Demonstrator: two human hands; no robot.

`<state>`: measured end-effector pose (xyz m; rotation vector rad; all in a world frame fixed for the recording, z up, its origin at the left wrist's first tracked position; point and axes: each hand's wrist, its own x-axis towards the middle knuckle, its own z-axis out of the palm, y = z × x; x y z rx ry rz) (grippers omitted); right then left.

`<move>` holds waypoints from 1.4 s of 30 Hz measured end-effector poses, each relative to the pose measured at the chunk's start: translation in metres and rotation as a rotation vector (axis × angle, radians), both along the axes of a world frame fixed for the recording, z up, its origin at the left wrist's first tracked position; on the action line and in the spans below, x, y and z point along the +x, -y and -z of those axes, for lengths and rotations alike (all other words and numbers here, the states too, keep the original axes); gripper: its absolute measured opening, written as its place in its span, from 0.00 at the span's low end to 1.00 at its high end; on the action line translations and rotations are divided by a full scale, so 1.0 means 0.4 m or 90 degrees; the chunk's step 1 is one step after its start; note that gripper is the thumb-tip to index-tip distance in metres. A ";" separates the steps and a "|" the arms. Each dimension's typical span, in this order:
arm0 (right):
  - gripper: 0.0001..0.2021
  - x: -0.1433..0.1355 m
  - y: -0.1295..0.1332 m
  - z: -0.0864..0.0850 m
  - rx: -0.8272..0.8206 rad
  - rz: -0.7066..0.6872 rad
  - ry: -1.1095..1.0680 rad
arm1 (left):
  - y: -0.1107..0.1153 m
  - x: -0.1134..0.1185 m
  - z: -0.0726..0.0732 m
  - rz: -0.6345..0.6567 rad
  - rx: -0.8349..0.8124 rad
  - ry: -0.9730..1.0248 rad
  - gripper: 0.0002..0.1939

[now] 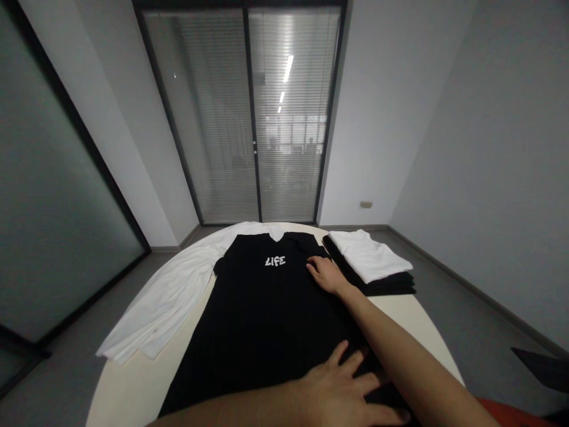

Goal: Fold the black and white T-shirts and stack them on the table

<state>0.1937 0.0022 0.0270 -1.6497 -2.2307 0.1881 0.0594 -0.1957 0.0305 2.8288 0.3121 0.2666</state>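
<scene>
A black T-shirt (262, 314) with white lettering lies spread over the table, its collar at the far edge and its hem toward me. My left hand (340, 385) rests on the lower right part of the shirt, fingers spread and holding nothing. Farther off, my right hand (326, 274) touches the shirt's right side near the sleeve; its fingers reach left and look apart, with no cloth visibly gripped. My right forearm covers part of the shirt's right edge.
A crumpled white garment (178, 290) lies along the table's left edge. On the right, a folded white garment (367, 255) tops a stack of black folded clothes (391, 286). The pale round table (413, 320) stands before a glass door (288, 172) with blinds.
</scene>
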 end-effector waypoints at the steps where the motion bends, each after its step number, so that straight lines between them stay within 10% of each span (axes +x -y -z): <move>1: 0.18 -0.010 -0.004 -0.007 -0.001 0.028 0.003 | -0.007 0.001 0.000 0.003 -0.006 0.012 0.23; 4: 0.18 -0.036 -0.012 -0.011 0.004 0.084 -0.005 | -0.066 -0.034 -0.009 -0.019 -0.043 0.058 0.13; 15: 0.26 -0.034 0.036 0.016 0.095 0.094 0.008 | -0.330 -0.415 0.034 -0.791 0.111 0.183 0.19; 23: 0.26 -0.012 0.079 0.014 0.075 0.069 -0.036 | -0.286 -0.468 0.083 -0.879 0.078 0.021 0.32; 42: 0.22 0.002 0.142 0.051 0.054 -0.024 -0.031 | -0.175 -0.437 0.057 -0.958 0.057 -0.150 0.36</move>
